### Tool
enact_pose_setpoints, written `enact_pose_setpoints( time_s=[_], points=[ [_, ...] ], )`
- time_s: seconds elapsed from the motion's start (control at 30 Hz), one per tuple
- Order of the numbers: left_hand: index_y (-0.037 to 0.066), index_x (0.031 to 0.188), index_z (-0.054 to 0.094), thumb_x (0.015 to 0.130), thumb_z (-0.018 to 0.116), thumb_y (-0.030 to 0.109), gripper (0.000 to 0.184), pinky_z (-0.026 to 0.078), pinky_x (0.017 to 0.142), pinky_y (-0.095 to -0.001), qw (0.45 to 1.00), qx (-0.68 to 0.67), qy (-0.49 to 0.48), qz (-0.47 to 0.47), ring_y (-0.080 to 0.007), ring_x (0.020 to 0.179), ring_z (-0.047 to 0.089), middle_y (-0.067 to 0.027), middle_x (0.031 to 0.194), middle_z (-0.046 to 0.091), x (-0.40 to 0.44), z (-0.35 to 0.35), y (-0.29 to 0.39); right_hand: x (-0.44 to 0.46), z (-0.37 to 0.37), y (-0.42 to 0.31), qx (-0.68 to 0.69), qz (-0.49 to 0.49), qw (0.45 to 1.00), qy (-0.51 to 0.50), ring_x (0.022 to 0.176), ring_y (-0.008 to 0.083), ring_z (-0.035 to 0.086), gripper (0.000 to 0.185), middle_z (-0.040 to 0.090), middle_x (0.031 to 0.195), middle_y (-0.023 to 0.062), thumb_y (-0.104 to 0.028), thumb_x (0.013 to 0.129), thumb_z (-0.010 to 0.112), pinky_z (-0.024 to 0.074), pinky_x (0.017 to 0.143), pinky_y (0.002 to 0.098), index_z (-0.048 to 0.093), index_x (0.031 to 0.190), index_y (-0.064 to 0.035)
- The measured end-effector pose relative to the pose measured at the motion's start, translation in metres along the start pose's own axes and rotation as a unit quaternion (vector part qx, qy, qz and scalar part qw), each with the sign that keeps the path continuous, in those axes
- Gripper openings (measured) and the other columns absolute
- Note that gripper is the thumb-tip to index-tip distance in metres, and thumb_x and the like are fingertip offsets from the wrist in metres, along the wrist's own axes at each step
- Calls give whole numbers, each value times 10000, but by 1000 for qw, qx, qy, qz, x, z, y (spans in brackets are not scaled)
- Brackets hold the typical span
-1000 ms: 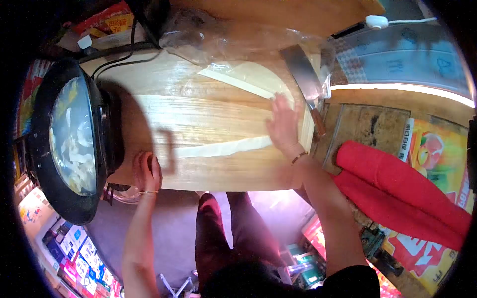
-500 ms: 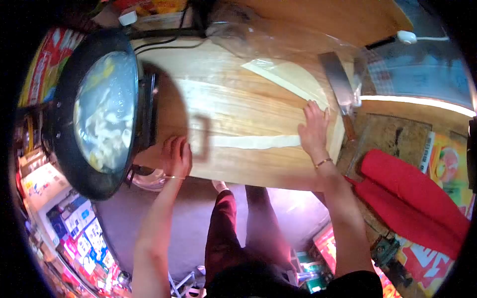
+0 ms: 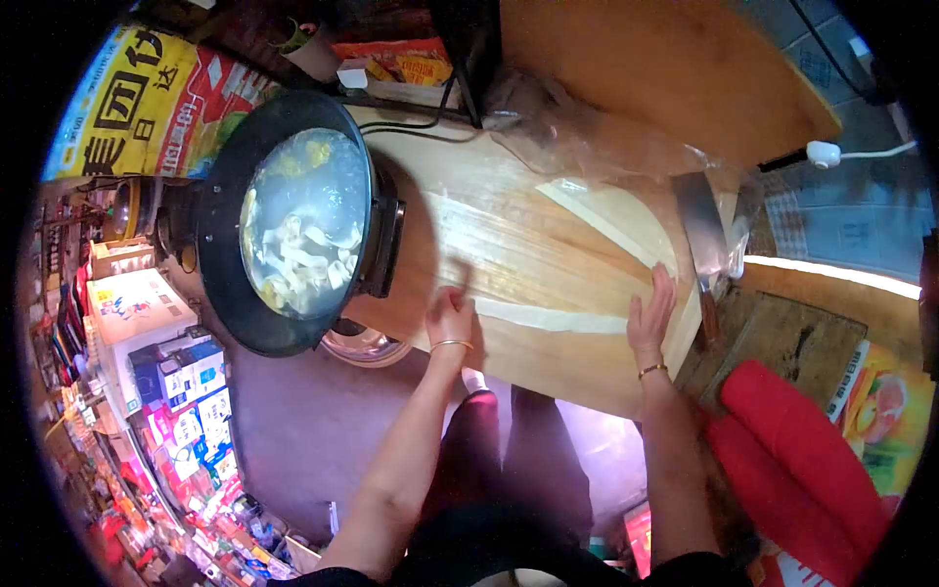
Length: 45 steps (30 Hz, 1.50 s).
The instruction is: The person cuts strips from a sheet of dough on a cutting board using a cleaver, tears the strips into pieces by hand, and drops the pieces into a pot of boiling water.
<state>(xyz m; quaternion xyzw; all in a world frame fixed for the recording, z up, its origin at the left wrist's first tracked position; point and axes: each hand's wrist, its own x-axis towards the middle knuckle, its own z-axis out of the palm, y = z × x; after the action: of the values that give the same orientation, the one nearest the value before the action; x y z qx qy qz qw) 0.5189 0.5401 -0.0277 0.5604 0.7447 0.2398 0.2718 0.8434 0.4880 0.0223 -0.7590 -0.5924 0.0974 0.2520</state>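
Note:
A long pale strip of dough point(image 3: 553, 316) lies across the wooden board point(image 3: 577, 372). My left hand point(image 3: 452, 321) is at the strip's left end, fingers curled together; what they pinch is too small to make out. My right hand point(image 3: 653, 318) rests at the strip's right end with its fingers stretched out. Behind it, a folded half-round sheet of dough point(image 3: 611, 220) lies on the board. A cleaver point(image 3: 700, 230) lies right of the sheet, its wooden handle toward me. To the left, a black wok point(image 3: 220, 235) holds liquid with pale pieces and yellow bits point(image 3: 298, 249).
Clear plastic film point(image 3: 558, 132) lies along the board's back edge. A metal bowl point(image 3: 364, 344) sits below the board by the wok. Red cloth point(image 3: 802, 450) lies at the right. A cable runs behind the wok, and boxes point(image 3: 147, 308) stand at the lower left.
The camera view has turned, so the wok and board appear farther right. My left hand has moved from beside the wok onto the strip's left end. My right hand stays near the right end.

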Motion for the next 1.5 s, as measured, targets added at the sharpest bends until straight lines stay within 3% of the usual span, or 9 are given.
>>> enact_pose_setpoints(
  time_s=[0.23, 0.47, 0.53, 0.57, 0.87, 0.97, 1.13, 1.2, 1.5],
  points=[
    [57, 697, 530, 618, 654, 157, 177, 445, 608, -343, 997, 79, -6, 17, -242, 617, 547, -82, 661, 564, -6, -27, 30, 12, -7, -26, 109, 28, 993, 33, 1142, 314, 351, 479, 391, 1226, 172, -112, 732, 550, 255, 972, 409, 395, 1162, 30],
    [32, 862, 591, 728, 593, 44, 135, 475, 634, -296, 976, -119, -138, 116, -200, 723, 602, -102, 834, 605, -31, -94, 118, 36, -13, -163, 297, -138, 893, -310, 983, 245, 512, 380, 552, 1037, 141, -178, 758, 579, 392, 859, 340, 501, 1098, -27],
    [31, 904, 598, 718, 613, 63, 189, 472, 623, -276, 968, -131, -127, 169, -185, 708, 598, -99, 829, 605, -33, -135, 151, 47, -41, -195, 359, 33, 751, -553, 738, 146, 575, 267, 609, 789, 80, -217, 794, 560, 454, 690, 284, 576, 957, -6],
    [27, 926, 601, 715, 630, 81, 220, 463, 617, -244, 964, -173, -129, 156, -150, 687, 587, -84, 826, 607, -34, -149, 155, 41, -48, -204, 420, 16, 768, -484, 557, 59, 528, 236, 579, 627, 23, -222, 826, 531, 433, 535, 222, 601, 842, 2],
    [-14, 990, 583, 821, 531, 95, 207, 428, 735, -218, 893, -377, -222, 110, -97, 786, 536, -47, 907, 586, -43, -240, 164, 16, -116, -309, 487, 85, 744, -450, 574, 54, 536, 213, 581, 688, 4, -182, 847, 519, 435, 524, 189, 581, 804, 17],
    [-28, 997, 575, 852, 496, 133, 231, 449, 676, -220, 810, -531, -245, -48, -106, 765, 551, -61, 903, 601, -43, -249, 141, 5, -99, -335, 485, 70, 782, -386, 573, 51, 530, 206, 577, 679, 4, -183, 845, 524, 430, 520, 193, 584, 818, 12],
    [-30, 996, 573, 854, 492, 147, 240, 458, 668, -222, 816, -520, -253, -17, -102, 742, 560, -66, 836, 614, -23, -290, 113, 0, -79, -379, 480, 79, 766, -420, 561, 53, 528, 211, 569, 668, -1, -198, 841, 535, 431, 511, 195, 597, 851, 3],
    [-36, 1000, 568, 853, 493, 144, 244, 467, 648, -226, 886, -406, -214, 69, -107, 741, 569, -91, 865, 616, -11, -309, 103, -4, -65, -395, 499, 62, 772, -388, 559, 60, 530, 209, 567, 674, 0, -197, 837, 541, 433, 517, 193, 600, 853, 2],
    [-69, 965, 547, 858, 494, 154, 253, 480, 708, -258, 797, -540, -253, -98, -178, 762, 598, -153, 890, 604, 26, -368, 80, -2, -55, -432, 527, 143, 702, -458, 556, 80, 539, 201, 583, 695, 42, -150, 832, 541, 458, 542, 199, 578, 916, 29]
  ],
)
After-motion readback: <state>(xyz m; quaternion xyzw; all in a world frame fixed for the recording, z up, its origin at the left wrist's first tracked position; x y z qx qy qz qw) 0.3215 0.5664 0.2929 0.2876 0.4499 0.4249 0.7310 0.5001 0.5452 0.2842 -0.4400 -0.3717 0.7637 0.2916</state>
